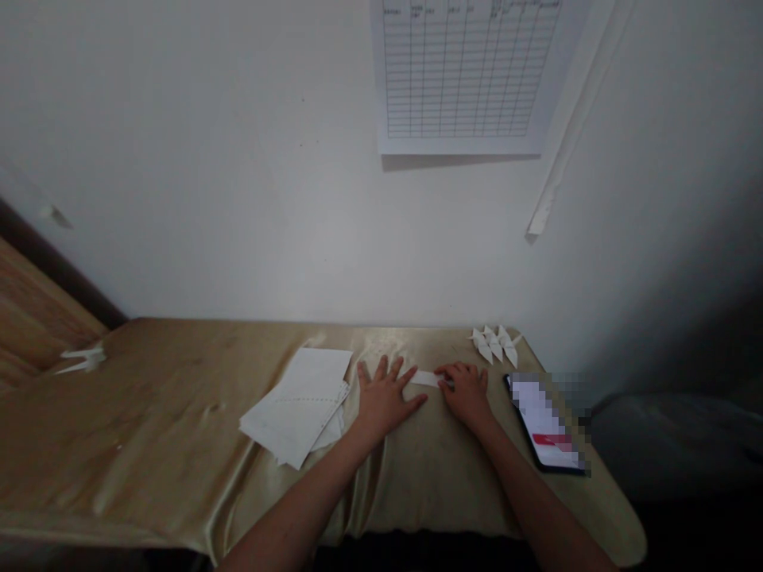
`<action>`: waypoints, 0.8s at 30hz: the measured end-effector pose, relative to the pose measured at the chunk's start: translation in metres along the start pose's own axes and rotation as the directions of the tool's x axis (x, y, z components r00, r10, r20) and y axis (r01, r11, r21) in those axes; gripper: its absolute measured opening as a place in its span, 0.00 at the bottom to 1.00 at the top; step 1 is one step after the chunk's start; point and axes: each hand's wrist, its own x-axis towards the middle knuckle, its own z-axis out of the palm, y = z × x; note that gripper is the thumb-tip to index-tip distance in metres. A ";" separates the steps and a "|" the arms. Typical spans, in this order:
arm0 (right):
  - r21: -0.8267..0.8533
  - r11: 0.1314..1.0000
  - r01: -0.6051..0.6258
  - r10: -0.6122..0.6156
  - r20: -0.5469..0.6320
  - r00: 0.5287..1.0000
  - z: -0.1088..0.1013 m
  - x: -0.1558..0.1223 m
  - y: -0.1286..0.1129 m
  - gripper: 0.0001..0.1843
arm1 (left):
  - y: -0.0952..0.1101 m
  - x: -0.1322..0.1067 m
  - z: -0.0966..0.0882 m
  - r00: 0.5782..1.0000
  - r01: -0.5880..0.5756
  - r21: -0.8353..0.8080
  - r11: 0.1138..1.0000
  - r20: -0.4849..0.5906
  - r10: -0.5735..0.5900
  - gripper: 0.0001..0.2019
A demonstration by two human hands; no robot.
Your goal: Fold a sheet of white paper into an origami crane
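A small folded strip of white paper (425, 378) lies on the gold cloth between my hands. My left hand (381, 396) rests flat with its fingers spread, one fingertip at the strip's left end. At the other end, the curled fingers of my right hand (466, 391) pinch the strip and hide part of it. To the left of my left hand lies a loose stack of white paper sheets (304, 397), the upper ones turned at different angles. Several folded paper cranes (494, 345) stand in a row beyond my right hand.
A phone (545, 429) with a lit screen, partly blurred out, lies right of my right arm. The table (160, 429) under its gold cloth meets the wall behind. Another white folded paper piece (88, 359) sits far left. A printed grid sheet (458, 79) hangs on the wall.
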 end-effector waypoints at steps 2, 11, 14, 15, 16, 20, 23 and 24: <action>-0.005 1.000 -0.004 0.004 0.004 1.000 0.000 0.000 0.000 0.15 | -0.001 0.001 0.000 1.000 -0.004 -0.002 1.000 0.002 0.004 0.32; -0.025 1.000 0.001 -0.001 -0.010 1.000 -0.002 0.000 0.001 0.15 | -0.012 0.004 0.001 1.000 0.004 0.014 1.000 -0.021 -0.003 0.35; -0.037 0.999 0.007 -0.007 0.003 1.000 -0.003 0.002 0.004 0.13 | -0.014 0.004 0.002 1.000 0.024 0.030 0.999 -0.014 -0.024 0.36; -0.040 0.999 0.011 -0.011 0.009 1.000 -0.004 0.003 0.005 0.12 | -0.014 0.004 0.003 0.999 0.035 0.037 0.999 -0.016 -0.035 0.37; -0.043 0.999 0.019 -0.018 0.014 1.000 -0.005 0.003 0.006 0.12 | -0.014 0.004 0.004 0.999 0.046 0.044 0.998 -0.021 -0.045 0.37; -0.041 0.998 0.044 -0.044 -0.002 0.999 -0.008 0.003 0.007 0.11 | -0.013 0.006 0.008 0.995 0.085 0.068 0.994 -0.052 -0.081 0.39; -0.040 0.998 0.052 -0.053 -0.010 0.999 -0.010 0.002 0.006 0.11 | -0.015 0.007 0.007 0.993 0.109 0.076 0.991 -0.054 -0.105 0.41; -0.044 0.998 0.055 -0.055 -0.007 0.998 -0.011 0.002 0.005 0.11 | -0.016 0.008 0.007 0.992 0.121 0.079 0.990 -0.051 -0.117 0.41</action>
